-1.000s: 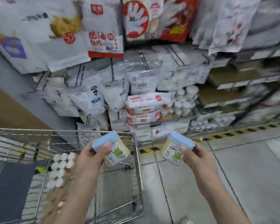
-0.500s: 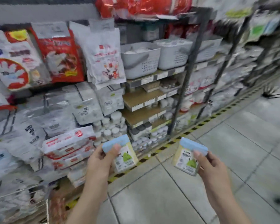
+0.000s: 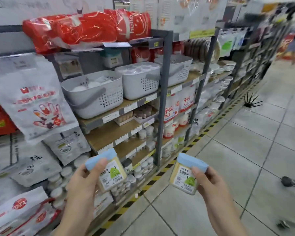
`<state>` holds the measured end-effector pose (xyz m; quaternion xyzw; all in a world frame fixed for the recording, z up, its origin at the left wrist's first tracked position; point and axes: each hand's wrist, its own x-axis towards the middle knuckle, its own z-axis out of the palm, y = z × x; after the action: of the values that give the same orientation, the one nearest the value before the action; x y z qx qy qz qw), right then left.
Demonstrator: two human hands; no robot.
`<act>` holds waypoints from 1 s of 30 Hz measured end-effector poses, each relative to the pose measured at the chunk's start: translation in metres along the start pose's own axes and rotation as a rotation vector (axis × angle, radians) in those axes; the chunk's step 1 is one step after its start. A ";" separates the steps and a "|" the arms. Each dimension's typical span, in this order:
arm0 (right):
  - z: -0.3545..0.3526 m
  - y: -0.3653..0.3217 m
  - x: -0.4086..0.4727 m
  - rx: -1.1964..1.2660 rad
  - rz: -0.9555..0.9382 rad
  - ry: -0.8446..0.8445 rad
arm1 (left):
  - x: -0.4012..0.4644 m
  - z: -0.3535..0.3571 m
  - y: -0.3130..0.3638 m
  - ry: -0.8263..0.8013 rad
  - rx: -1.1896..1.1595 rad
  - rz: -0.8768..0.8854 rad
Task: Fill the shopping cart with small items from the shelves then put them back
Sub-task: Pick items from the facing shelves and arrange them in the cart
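Left hand [image 3: 83,182], lower centre of frame: fingers curled round a blue-lidded box [image 3: 107,169], thumb pressed on the lid. Label shows "BAMBOO" and a green cartoon figure. Box tilted, held in the air in front of the lower shelves [image 3: 116,132].

Right hand [image 3: 209,183], lower right of centre: fingers wrapped round a second blue-lidded box [image 3: 186,174], same label, thumb on the lid. Box held above the tiled floor [image 3: 245,150], apart from the first.

Left and centre of frame: three grey perforated baskets [image 3: 99,99] side by side on a shelf; red packs [image 3: 85,29] on top; glove packets [image 3: 32,103] hanging at left. A yellow-black striped line [image 3: 160,172] runs along the shelf base.
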<state>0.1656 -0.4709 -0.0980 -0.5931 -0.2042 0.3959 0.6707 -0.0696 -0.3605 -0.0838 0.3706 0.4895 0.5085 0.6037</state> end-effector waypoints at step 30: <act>-0.117 -0.169 0.503 -0.031 -0.050 -0.183 | 0.265 0.450 -0.006 0.048 0.128 0.187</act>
<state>0.6048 -0.1534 -0.0599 -0.5595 -0.2856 0.4284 0.6495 0.3682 -0.0807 -0.0354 0.4401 0.4987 0.5391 0.5167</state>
